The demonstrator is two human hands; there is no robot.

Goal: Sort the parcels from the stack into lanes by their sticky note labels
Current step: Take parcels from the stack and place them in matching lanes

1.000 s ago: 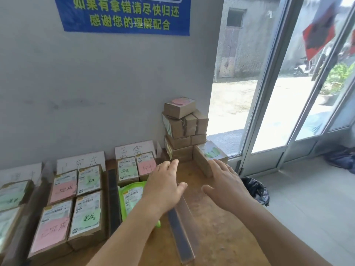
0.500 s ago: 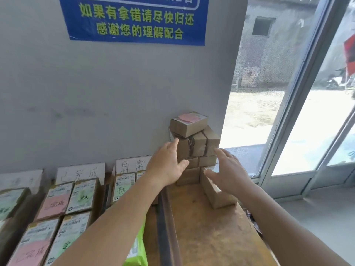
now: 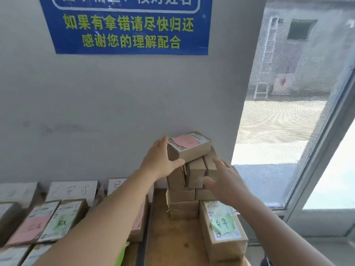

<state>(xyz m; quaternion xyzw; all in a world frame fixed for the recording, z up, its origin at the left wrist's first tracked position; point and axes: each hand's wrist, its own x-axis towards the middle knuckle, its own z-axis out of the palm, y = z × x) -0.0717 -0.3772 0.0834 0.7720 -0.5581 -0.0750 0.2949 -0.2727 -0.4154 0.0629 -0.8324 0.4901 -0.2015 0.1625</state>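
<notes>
Your left hand (image 3: pixel 160 161) grips the left end of the small brown cardboard parcel with a pink sticky note (image 3: pixel 189 146), which sits atop the stack of brown boxes (image 3: pixel 184 191) against the far grey wall (image 3: pixel 115 112). Your right hand (image 3: pixel 225 179) hovers spread beside the stack's right.

Single head view, wide-angle. Looks forward and slightly down from person's head, close to parcel stack (image 3: pixel 189 175) on wooden table (image 3: pixel 172 240), facing grey wall (image 3: pixel 115 112); forearms enter from below.
</notes>
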